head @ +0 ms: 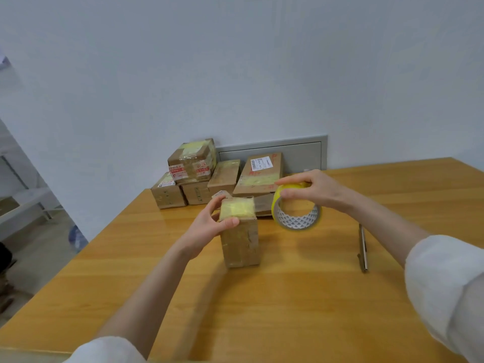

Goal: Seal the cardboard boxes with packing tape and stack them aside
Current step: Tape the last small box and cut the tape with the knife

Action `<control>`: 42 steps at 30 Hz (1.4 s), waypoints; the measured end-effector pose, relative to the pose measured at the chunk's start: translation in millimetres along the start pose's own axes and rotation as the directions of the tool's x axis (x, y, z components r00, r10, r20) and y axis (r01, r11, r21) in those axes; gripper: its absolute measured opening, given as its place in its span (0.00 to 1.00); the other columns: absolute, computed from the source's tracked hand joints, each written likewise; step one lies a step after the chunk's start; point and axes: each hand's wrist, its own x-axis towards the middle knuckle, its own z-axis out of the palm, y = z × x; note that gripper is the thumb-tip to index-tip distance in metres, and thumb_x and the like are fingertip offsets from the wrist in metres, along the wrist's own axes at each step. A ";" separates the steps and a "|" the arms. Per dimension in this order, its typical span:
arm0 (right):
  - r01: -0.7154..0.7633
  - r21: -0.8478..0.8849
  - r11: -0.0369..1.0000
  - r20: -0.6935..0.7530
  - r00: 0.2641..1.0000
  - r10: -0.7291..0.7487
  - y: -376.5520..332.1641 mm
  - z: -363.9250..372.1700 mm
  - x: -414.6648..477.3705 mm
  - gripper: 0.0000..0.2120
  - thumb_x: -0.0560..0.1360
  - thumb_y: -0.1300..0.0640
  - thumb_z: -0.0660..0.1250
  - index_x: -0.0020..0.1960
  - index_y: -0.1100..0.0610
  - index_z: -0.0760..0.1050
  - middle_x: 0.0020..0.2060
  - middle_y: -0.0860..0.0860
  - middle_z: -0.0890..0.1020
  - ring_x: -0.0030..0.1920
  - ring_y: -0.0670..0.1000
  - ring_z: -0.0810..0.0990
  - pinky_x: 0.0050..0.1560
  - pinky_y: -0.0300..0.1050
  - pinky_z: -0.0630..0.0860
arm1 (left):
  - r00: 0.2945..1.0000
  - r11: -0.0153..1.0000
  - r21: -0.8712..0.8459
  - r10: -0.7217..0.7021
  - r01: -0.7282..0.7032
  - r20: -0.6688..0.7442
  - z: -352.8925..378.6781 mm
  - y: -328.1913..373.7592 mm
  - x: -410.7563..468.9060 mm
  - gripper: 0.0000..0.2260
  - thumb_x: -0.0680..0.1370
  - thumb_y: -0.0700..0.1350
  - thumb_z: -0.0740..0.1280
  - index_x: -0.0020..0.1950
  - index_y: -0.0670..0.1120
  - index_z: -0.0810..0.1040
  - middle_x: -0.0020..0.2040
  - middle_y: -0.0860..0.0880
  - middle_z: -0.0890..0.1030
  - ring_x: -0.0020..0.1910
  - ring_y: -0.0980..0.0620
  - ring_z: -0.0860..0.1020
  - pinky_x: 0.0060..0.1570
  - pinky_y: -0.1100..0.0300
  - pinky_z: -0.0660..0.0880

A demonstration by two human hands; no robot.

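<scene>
1. While the left hand pinches the top of the small box, thumb on the near edge and fingers curled round the far left corner, the box stands upright on the wooden table, straight in front of the person.
2. Right of the box and a little above its top, the right hand grips the tape roll from above, with the fingers curled over its rim. The roll hangs clear of the table. Whether a strip runs from it to the box, I cannot tell.
3. Yellowish tape already covers the box's top face, so I'd judge this one nearly sealed.
4. The box looks light, since one hand steadies it. Its cardboard is creased and worn, so it would likely give under a hard squeeze. I'd take it by two opposite side walls rather than by the slick taped top.
5. Behind the box, against the wall, sits a pile of taped boxes, with a flat box to their right.
6. The flat box carries a white barcode label, and the pile's top box has red-and-white printed tape. Both are too small to read. The roll's core shows a triangle pattern and no legible brand.
7. Right of the box, well apart, a slim cutter lies on the table.
</scene>
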 end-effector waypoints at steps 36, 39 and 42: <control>-0.016 -0.232 0.973 -0.019 1.000 0.012 20.3 59.6 -12.5 0.23 0.71 0.43 0.71 0.65 0.39 0.73 0.49 0.49 0.73 0.51 0.49 0.71 0.49 0.42 0.67 | 0.981 0.135 0.982 -0.127 -0.132 0.149 38.7 61.8 31.8 0.53 0.66 0.60 0.75 0.79 0.52 0.44 0.79 0.50 0.52 0.76 0.46 0.54 0.69 0.45 0.63; -0.002 -0.119 0.993 -0.124 0.992 -0.012 14.5 45.0 -14.2 0.29 0.68 0.53 0.76 0.67 0.42 0.72 0.53 0.46 0.75 0.52 0.45 0.74 0.50 0.38 0.69 | 0.988 0.440 0.893 -0.068 -0.094 0.138 26.4 61.3 33.3 0.50 0.64 0.56 0.78 0.78 0.53 0.51 0.74 0.50 0.61 0.71 0.47 0.63 0.67 0.48 0.68; 0.054 0.168 0.984 -0.262 0.965 -0.008 4.8 27.0 -13.2 0.27 0.67 0.62 0.74 0.62 0.45 0.75 0.49 0.43 0.79 0.43 0.35 0.77 0.39 0.28 0.71 | 0.996 0.833 0.552 -0.012 -0.037 0.086 12.1 48.5 25.2 0.49 0.63 0.51 0.81 0.77 0.54 0.56 0.71 0.51 0.66 0.69 0.51 0.67 0.67 0.50 0.69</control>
